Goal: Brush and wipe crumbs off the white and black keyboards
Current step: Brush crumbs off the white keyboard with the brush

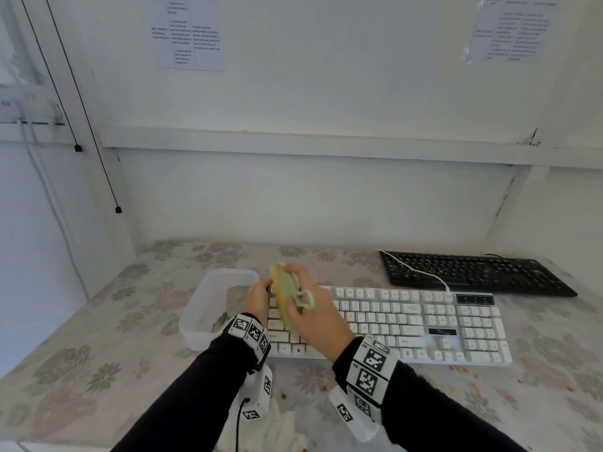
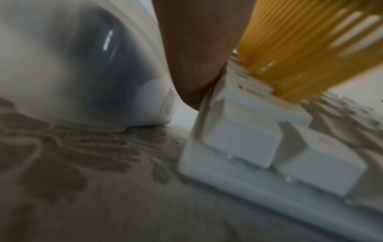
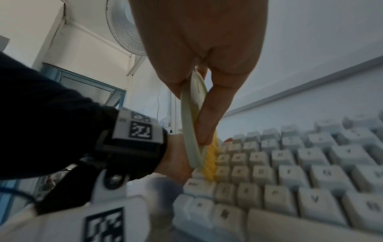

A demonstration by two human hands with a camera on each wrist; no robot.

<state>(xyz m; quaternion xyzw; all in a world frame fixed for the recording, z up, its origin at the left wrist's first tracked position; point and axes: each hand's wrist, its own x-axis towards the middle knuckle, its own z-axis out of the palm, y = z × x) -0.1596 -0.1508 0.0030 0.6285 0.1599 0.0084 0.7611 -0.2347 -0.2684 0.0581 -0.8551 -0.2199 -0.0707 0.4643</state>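
Currently the right hand [image 1: 311, 316] grasps the brush [image 1: 285, 296] by its pale stiff back, yellow bristles [image 3: 210, 163] down on the left end of the white keyboard [image 1: 408, 324]; brush looks light, bristles soft, so grip the rigid back; left hand [image 1: 259, 296] sits at the keyboard's left edge, grip state unclear; black keyboard [image 1: 473, 272] lies behind, crumbed; clear plastic tub [image 1: 199, 308] just left; keyboard probably slides, so brace it.

White walls [image 1: 326, 93] with taped paper sheets [image 1: 189, 34] rise behind a floral-covered table [image 1: 81, 353].
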